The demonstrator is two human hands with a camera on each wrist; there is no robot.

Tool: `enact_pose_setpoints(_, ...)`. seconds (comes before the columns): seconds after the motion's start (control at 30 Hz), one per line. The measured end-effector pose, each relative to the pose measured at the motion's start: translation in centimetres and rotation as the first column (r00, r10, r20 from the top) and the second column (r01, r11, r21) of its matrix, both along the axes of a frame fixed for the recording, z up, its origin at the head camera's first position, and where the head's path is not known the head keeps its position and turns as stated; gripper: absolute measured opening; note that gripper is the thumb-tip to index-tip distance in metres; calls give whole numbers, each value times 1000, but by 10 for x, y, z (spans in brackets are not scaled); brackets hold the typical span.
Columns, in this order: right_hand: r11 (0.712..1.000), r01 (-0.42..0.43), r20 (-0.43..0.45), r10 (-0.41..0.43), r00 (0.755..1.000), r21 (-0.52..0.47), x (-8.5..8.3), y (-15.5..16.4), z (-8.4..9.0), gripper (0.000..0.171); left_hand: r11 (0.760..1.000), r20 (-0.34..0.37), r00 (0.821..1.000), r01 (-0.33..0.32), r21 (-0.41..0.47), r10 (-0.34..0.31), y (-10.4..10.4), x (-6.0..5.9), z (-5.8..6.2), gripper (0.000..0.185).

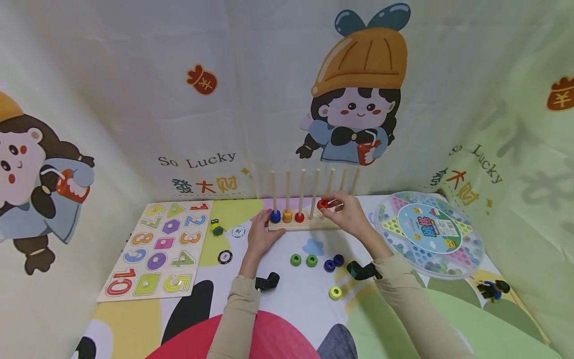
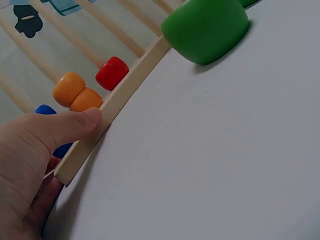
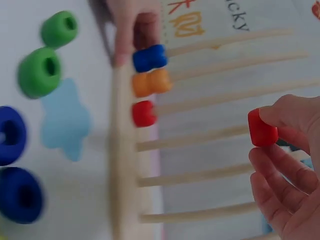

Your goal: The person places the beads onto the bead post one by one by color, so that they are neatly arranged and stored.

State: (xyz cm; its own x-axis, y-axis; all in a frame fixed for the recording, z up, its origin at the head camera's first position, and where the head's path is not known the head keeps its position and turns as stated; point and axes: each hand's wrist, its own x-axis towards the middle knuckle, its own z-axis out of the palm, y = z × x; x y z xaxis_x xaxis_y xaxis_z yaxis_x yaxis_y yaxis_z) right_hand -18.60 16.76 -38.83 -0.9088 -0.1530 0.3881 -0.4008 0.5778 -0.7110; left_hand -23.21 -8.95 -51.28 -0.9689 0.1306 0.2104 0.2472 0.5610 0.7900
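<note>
A: What words can be read?

B: "So Lucky" is printed on the cloth wall (image 1: 197,161), with Chinese signs under it. Big bright numbers, 1, 2, 3, 4, 5 and 10, are seen on the flat number puzzle board (image 1: 157,249). The label on the round clear game box (image 1: 430,234) is too small to be read.

A: What is held by the right hand (image 1: 347,214)?

B: A small red bead (image 3: 262,129) is pinched between the thumb and the fingers. It is smooth and round-edged. It is held by the 4th stick of the wooden peg rack (image 1: 305,225), partway up the stick.

A: And the left hand (image 1: 262,234)?

B: The left end of the rack is gripped by it. The thumb (image 2: 75,125) is pressed flat on the pale wood edge, and the fingers are curled around the end.

A: What is on the sticks?

B: 7 thin wood sticks are stood in a row. 2 blue beads (image 3: 150,58) are stacked on the 1st stick, 2 orange beads (image 3: 152,83) on the 2nd, and 1 red bead (image 3: 144,113) on the 3rd.

A: What is lying on the mat (image 1: 287,304)?

B: 2 green rings (image 1: 303,260), 2 dark blue rings (image 1: 334,263) and 1 yellow ring (image 1: 335,292) are left just in front of the rack. They are shaped like tiny donuts.
</note>
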Motion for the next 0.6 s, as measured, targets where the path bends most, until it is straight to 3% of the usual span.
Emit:
enact_pose_setpoints(0.17,999,-27,-57,29,998,33,-9,-6,29,26,1000,-40,999,-1,-16,0,1,0,0,73)
enact_pose_setpoints(0.37,997,-69,-118,74,990,46,-19,-16,65,27,1000,-9,1000,-1,-4,1,1,1,1,73)
enact_pose_setpoints(0.6,996,-32,-156,44,987,82,-28,-27,88,25,1000,-14,1000,-3,5,4,0,3,3,73)
